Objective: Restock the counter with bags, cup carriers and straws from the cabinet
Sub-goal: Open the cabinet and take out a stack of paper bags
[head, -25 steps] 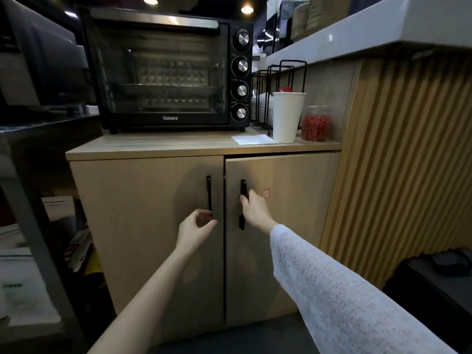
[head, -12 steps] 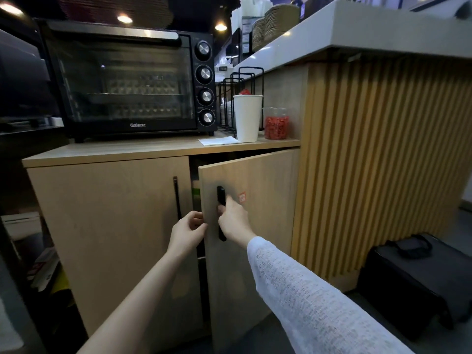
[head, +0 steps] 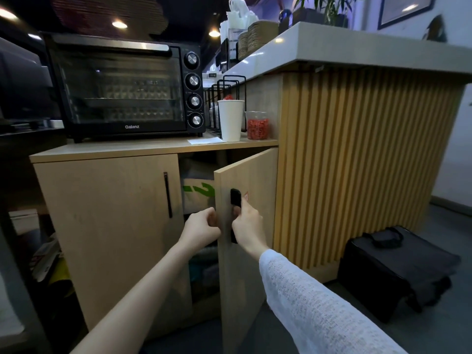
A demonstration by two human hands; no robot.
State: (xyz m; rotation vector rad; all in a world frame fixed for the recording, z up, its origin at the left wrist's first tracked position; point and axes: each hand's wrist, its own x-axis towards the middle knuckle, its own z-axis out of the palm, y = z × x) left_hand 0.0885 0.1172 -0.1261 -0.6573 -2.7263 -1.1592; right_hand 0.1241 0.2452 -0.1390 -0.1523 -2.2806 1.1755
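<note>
A light wooden cabinet (head: 107, 226) stands under a black oven. Its right door (head: 255, 180) hangs partly open, swung toward me. My right hand (head: 246, 227) grips the black handle (head: 235, 198) on that door. My left hand (head: 201, 229) is curled around the door's free edge. Through the gap I see a pale bag with green print (head: 198, 192) on the upper shelf and dim packed goods (head: 204, 269) below. The left door and its handle (head: 167, 195) stay closed. On the grey counter (head: 332, 51) at the upper right sit white bags (head: 237, 16) and stacked brown cup carriers (head: 258, 34).
A black Galanz oven (head: 122, 88) fills the cabinet top, with a white cup (head: 230, 121), a jar of red bits (head: 257, 125) and a paper slip (head: 205, 141) beside it. A slatted wooden counter front (head: 357, 162) rises on the right. A black bag (head: 393, 267) lies on the floor.
The right door has swung from nearly closed to well open, showing the shelves inside. My left hand moved from the left door's handle to the right door's edge. The view shifted right.
</note>
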